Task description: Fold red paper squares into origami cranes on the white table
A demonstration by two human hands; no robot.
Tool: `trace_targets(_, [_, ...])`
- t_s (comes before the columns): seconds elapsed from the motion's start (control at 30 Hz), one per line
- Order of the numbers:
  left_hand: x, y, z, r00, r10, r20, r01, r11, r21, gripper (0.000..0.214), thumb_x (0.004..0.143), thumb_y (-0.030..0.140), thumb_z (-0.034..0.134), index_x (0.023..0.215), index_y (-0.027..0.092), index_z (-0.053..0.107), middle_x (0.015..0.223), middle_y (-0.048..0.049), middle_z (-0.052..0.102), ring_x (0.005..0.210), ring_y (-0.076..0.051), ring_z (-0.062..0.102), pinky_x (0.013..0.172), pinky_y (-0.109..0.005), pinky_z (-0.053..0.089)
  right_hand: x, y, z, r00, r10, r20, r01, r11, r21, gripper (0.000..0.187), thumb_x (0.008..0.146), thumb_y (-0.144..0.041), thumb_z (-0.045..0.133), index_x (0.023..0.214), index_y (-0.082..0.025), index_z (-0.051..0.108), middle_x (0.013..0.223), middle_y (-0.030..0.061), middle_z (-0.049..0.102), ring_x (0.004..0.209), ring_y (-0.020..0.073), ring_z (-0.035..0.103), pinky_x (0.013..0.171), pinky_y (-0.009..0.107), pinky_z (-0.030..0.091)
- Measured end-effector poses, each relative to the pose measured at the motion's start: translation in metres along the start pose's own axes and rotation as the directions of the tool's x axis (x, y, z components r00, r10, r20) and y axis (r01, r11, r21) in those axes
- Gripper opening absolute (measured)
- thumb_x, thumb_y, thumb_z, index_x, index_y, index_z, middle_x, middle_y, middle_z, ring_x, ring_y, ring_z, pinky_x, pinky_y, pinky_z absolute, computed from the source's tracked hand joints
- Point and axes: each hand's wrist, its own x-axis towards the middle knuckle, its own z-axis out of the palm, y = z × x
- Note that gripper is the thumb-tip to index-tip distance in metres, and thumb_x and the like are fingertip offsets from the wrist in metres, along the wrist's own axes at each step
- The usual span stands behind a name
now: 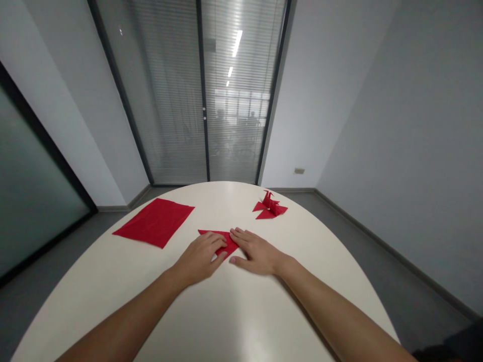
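Folded red paper (231,245) is lying on the table (211,322). The left hand (202,257) is resting open on it, loosely bent; the right hand (257,251) is lying open and flat across its right side. Beyond, a red sheet (155,223) and red origami (277,209) are lying apart.

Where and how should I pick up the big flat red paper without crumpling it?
Probably pinch the big red paper by its near corner, coming from the person's side: it lies thin and flat on the table, and that corner points that way.
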Motion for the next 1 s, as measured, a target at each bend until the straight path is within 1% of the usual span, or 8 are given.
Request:
trace_targets(0.07, [-0.001,-0.002,0.002,1.0,0.009,0.002,-0.009,1.0,-0.011,0.029,0.092,0.023,0.055,0.119,0.021,0.064,0.124,-0.008,0.067,0.116,-0.024,0.059,0.101,-0.042,0.049,0.0,0.002,0.001,1.0,-0.019,0.002,0.019,1.0,0.006,0.078,0.094,-0.058,0.05,0.152,-0.008,0.035,0.156,0.0213,0.032,0.147,0.0332,0.029,0.121,0.052,0.025])
trace_targets(0.17, [-0.003,-0.008,0.008,0.999,0.024,0.028,-0.024,1.0,-0.001,0.042,0.094,0.027,0.052,0.136,0.022,0.055,0.142,-0.0087,0.057,0.13,-0.025,0.051,0.111,-0.046,0.041,-0.001,0.004,0.001,0.999,-0.028,0.019,0.028,1.0,0.011,0.082,0.093,-0.06,0.052,0.154,-0.009,0.032,0.158,0.0211,0.028,0.148,0.0337,0.026,0.121,0.053,0.023])
trace_targets(0.27, [-0.005,-0.013,0.014,0.999,-0.001,0.048,-0.001,0.999,0.042,0.048,0.097,0.035,0.049,0.143,0.021,0.05,0.147,-0.0097,0.053,0.137,-0.028,0.045,0.114,-0.05,0.036,-0.001,0.002,0.002,0.999,-0.01,0.041,0.01,1.0,0.016,0.08,0.095,-0.06,0.049,0.155,-0.011,0.029,0.159,0.0197,0.026,0.149,0.0326,0.024,0.122,0.052,0.021])
trace_targets(0.43, [-0.005,-0.013,0.014,0.998,-0.037,0.046,0.034,0.998,0.06,0.054,0.098,0.044,0.046,0.146,0.019,0.047,0.149,-0.0095,0.051,0.14,-0.028,0.043,0.115,-0.049,0.036,0.003,-0.009,0.009,0.993,0.118,0.003,-0.118,0.993,0.01,0.064,0.103,-0.049,0.033,0.155,-0.013,0.029,0.16,0.0168,0.028,0.15,0.0301,0.023,0.122,0.053,0.019])
trace_targets(0.57, [-0.004,-0.01,0.011,0.999,-0.037,0.037,0.035,0.998,0.05,0.054,0.098,0.046,0.046,0.145,0.02,0.048,0.148,-0.0099,0.052,0.139,-0.029,0.044,0.114,-0.049,0.037,0.006,-0.011,0.017,0.98,0.19,-0.052,-0.191,0.981,-0.026,0.064,0.101,-0.045,0.037,0.154,-0.009,0.031,0.159,0.0184,0.028,0.15,0.0306,0.022,0.122,0.052,0.02])
trace_targets(0.77, [-0.003,-0.009,0.009,0.996,-0.055,0.075,0.051,0.997,0.054,0.054,0.098,0.043,0.045,0.146,0.02,0.048,0.148,-0.0094,0.052,0.139,-0.031,0.042,0.112,-0.05,0.037,0.007,-0.003,0.018,0.961,0.257,-0.1,-0.264,0.962,-0.064,0.057,0.101,-0.032,0.034,0.152,-0.006,0.034,0.158,0.0192,0.032,0.149,0.0311,0.026,0.12,0.053,0.023])
trace_targets(0.9, [-0.001,-0.005,0.009,0.996,-0.061,0.066,0.056,0.995,0.079,0.053,0.093,0.034,0.051,0.143,0.018,0.05,0.147,-0.0101,0.053,0.132,-0.032,0.046,0.112,-0.051,0.037,0.007,0.003,0.02,0.944,0.296,-0.146,-0.307,0.95,-0.054,0.052,0.101,-0.025,0.034,0.15,-0.007,0.038,0.156,0.0189,0.036,0.147,0.0314,0.03,0.119,0.055,0.025])
trace_targets(1.0, [-0.001,-0.001,0.008,0.997,-0.054,0.06,0.049,0.995,0.084,0.053,0.089,0.027,0.053,0.142,0.016,0.051,0.145,-0.0119,0.053,0.128,-0.031,0.048,0.112,-0.049,0.038,0.008,0.005,0.02,0.936,0.277,-0.216,-0.289,0.957,-0.025,0.051,0.097,-0.018,0.04,0.147,-0.01,0.042,0.153,0.017,0.042,0.146,0.0304,0.033,0.118,0.054,0.027])
